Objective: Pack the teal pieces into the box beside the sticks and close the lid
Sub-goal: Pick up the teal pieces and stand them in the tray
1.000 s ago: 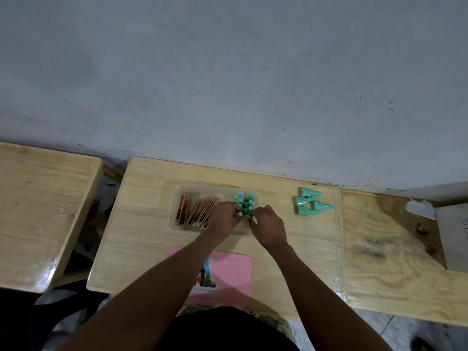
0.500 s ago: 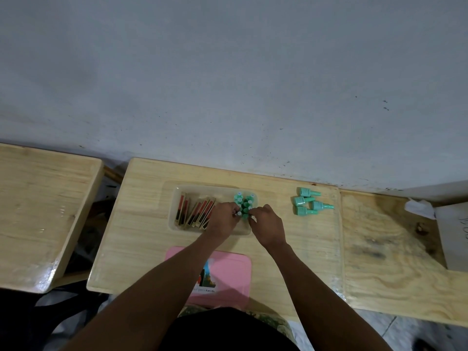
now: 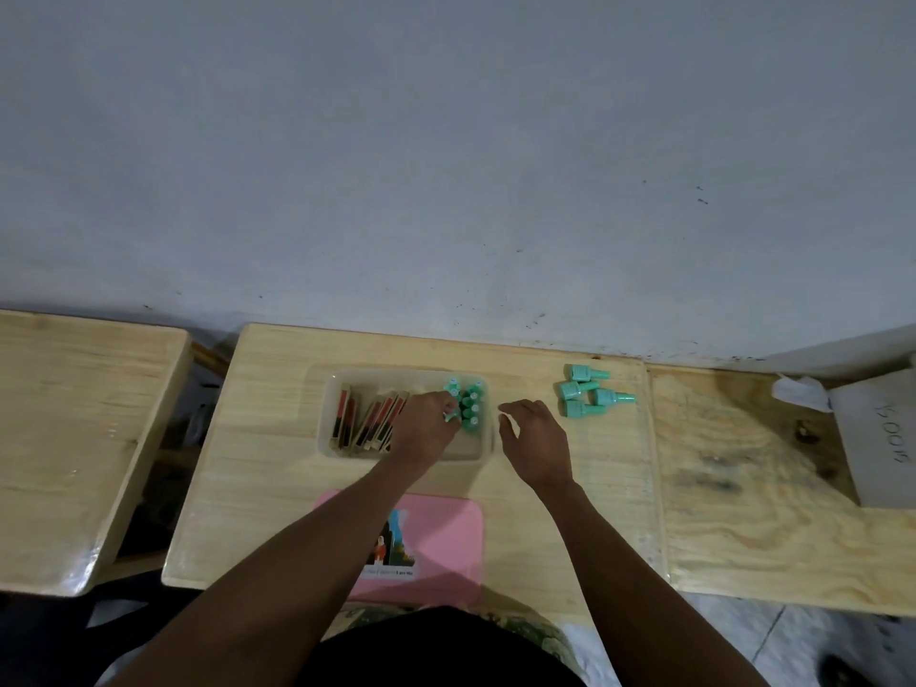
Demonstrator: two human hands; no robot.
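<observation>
A clear plastic box [image 3: 342,380] sits mid-desk. Red and tan sticks [image 3: 369,422] lie in its left half. Several teal pieces [image 3: 468,408] stand packed in its right end. My left hand [image 3: 425,428] is inside the box, with its fingertips pinching a teal piece at the cluster's near left. My right hand [image 3: 534,441] hovers just right of the box, fingers spread and holding nothing. Several loose teal pieces [image 3: 587,398] lie on the desk further right. The pink lid [image 3: 446,547] lies flat near the desk's front edge, partly under my left forearm.
The wooden desk [image 3: 267,438] butts against a grey wall. A separate desk [image 3: 74,438] stands to the left across a gap. On the adjoining board at right lie a grey card [image 3: 887,438] and a crumpled white scrap [image 3: 800,393].
My right hand has pulled away from the teal cluster, moved right out of the box and spread its fingers. My left hand stays at the cluster.
</observation>
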